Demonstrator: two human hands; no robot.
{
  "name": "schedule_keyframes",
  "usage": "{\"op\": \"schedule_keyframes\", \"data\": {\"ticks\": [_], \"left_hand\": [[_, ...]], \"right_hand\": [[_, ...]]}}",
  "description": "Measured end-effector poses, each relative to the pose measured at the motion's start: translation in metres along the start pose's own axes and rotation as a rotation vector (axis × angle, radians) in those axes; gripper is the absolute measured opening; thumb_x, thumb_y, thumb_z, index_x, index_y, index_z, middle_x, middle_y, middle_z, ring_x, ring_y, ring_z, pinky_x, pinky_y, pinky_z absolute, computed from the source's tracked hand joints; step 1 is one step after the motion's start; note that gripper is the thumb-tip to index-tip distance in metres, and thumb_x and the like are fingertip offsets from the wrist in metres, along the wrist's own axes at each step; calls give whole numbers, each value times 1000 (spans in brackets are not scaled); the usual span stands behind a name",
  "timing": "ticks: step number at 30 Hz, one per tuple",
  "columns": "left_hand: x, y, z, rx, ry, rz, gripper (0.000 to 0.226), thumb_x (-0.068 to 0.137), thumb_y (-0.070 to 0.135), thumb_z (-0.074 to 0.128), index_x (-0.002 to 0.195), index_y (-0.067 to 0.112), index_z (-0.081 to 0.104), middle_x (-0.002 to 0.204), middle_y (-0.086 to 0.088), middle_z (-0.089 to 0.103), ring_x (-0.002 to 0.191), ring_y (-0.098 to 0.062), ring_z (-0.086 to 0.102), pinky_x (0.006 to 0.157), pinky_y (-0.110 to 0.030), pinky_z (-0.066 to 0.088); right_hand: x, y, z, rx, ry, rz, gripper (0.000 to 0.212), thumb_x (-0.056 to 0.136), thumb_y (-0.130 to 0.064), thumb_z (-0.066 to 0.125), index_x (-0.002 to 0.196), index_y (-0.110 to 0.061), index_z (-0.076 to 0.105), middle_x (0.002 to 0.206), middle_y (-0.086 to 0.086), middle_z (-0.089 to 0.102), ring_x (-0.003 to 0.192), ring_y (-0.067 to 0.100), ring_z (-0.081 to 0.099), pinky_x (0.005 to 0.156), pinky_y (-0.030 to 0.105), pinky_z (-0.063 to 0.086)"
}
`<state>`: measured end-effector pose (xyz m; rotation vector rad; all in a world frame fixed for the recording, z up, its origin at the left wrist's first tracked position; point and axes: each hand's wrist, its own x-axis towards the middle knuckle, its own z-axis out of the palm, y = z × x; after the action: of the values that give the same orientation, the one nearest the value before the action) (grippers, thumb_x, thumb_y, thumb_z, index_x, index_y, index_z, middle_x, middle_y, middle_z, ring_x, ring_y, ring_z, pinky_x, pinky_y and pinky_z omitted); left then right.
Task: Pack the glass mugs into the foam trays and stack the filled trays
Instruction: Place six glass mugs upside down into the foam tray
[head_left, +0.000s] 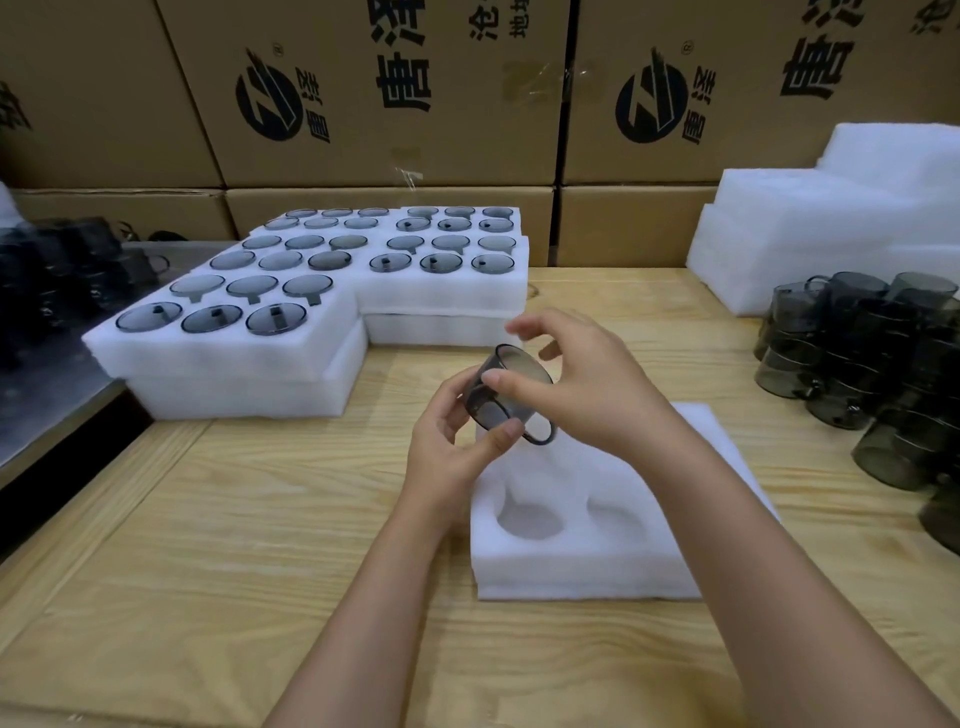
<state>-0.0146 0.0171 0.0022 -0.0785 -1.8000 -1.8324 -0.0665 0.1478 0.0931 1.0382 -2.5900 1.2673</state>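
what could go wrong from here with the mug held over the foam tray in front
1. The glass mug is tilted and held by fingertips of the left hand, with the right hand at its rim, above the foam tray. It could slip and strike the table.
2. The loose stacked mugs stand beside the right arm, so a careless reach might topple them.
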Motion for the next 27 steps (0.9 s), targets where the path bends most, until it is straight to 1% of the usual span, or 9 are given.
{"op": "schedule_keyframes", "data": {"ticks": [2, 4, 6, 8, 11, 17, 21, 24, 27], "left_hand": [[-1, 0, 1, 19, -25, -14, 57, 65, 34, 75, 116, 18, 58, 111, 9, 67, 108, -12, 62, 89, -24, 48], [0, -2, 1, 39, -63, -28, 56, 67, 33, 75, 119, 23, 57, 115, 11, 67, 112, -9, 60, 91, -22, 47], [1, -5, 0, 68, -83, -38, 57, 68, 27, 78, 121, 28, 56, 122, 11, 64, 120, -8, 55, 100, -24, 44], [2, -7, -1, 93, -75, -50, 57, 68, 21, 77, 120, 33, 56, 127, 12, 62, 124, -5, 52, 104, -24, 40], [3, -8, -3, 117, -102, -61, 53, 69, 20, 75, 117, 36, 58, 122, 20, 63, 122, -1, 53, 101, -19, 41], [2, -10, -4, 102, -83, -63, 45, 73, 5, 71, 110, 29, 63, 115, 10, 68, 115, -7, 59, 102, -31, 45], [1, -8, 0, -64, -44, -121, 34, 78, 11, 55, 110, 11, 66, 108, 0, 72, 107, -12, 65, 85, -21, 50], [0, -6, 4, -108, -16, -114, 31, 90, 17, 47, 111, 3, 65, 105, -2, 73, 102, -12, 66, 79, -17, 50], [0, -5, 7, -86, 23, -105, 22, 93, 16, 51, 108, 8, 66, 104, 0, 72, 102, -12, 65, 82, -22, 50]], "right_hand": [[1, 6, -3, 77, -90, 40, 61, 77, -42, 71, 131, -31, 47, 121, -14, 48, 103, 0, 50, 77, 17, 40], [2, 12, -3, 83, -116, 34, 52, 76, -42, 72, 124, -34, 53, 111, -19, 55, 96, 0, 57, 75, 19, 46], [3, 17, -1, 25, -81, 12, 42, 76, -43, 72, 114, -31, 62, 97, -23, 59, 85, -3, 58, 71, 14, 45], [5, 22, 3, -63, -56, 9, 42, 75, -44, 73, 112, -26, 65, 97, -16, 61, 80, 0, 55, 70, 16, 43], [6, 31, 6, -167, -76, 32, 49, 76, -45, 72, 119, -24, 62, 112, -5, 61, 88, 8, 51, 77, 24, 43], [5, 35, 11, -234, -122, -3, 54, 76, -47, 72, 124, -24, 59, 117, -5, 57, 96, 7, 46, 76, 22, 37], [3, 33, 10, -217, -148, 5, 42, 76, -46, 72, 110, -22, 65, 102, -6, 57, 88, 14, 57, 70, 26, 45], [3, 34, 13, -235, -186, -18, 35, 77, -46, 70, 107, -26, 67, 99, -5, 56, 76, 14, 59, 60, 16, 44], [2, 34, 15, -206, -236, -10, 42, 78, -48, 68, 116, -29, 62, 111, -2, 55, 92, 13, 57, 68, 20, 49]]}}
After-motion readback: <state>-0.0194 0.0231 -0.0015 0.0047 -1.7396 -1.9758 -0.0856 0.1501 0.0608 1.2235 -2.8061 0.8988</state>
